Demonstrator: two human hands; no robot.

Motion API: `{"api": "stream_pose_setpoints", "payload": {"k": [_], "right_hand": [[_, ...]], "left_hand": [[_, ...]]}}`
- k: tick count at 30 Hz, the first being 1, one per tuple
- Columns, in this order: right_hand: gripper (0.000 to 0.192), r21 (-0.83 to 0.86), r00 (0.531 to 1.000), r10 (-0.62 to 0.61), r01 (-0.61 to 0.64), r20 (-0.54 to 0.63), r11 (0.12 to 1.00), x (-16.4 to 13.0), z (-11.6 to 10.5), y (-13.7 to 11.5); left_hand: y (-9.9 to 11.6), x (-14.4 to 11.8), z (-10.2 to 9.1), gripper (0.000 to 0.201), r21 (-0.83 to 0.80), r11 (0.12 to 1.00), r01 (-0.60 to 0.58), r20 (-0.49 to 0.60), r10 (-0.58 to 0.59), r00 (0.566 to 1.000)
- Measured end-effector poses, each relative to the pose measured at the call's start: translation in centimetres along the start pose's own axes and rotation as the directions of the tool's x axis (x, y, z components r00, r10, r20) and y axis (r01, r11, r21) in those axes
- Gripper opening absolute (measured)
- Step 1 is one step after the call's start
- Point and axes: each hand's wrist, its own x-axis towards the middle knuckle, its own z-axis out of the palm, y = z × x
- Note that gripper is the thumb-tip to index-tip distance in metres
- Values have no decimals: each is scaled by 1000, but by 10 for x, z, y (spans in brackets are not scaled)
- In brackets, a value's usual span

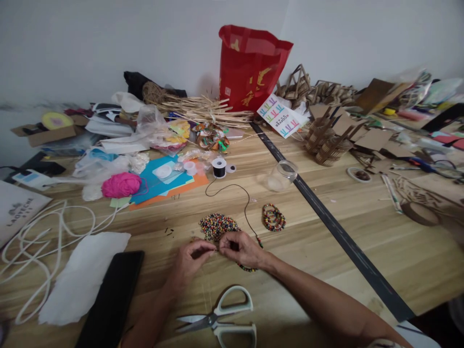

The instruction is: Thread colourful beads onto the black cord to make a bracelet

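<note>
Clearly both hands pinch at the cord: left hand [190, 258] and right hand [241, 249] meet fingertip to fingertip, probably over one bead. Loose beads [217, 225] lie at twelve o'clock; a tug could spill the strung beads [247, 267].

The table [326, 251] is pale wood with a smooth satin grain, and on it, at six o'clock from the small glossy beads [217, 226], lie scissors [221, 319] with bright metal blades and smooth white plastic handles, while a shiny red bag [250, 67] stands at twelve.
</note>
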Motion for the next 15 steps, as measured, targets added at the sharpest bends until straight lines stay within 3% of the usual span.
{"api": "stream_pose_setpoints", "payload": {"k": [15], "right_hand": [[6, -16, 1000, -1, 1, -12, 1000, 1, 1, 0]], "left_hand": [[2, -1, 0, 10, 33, 999, -4, -3, 4, 1000]]}}
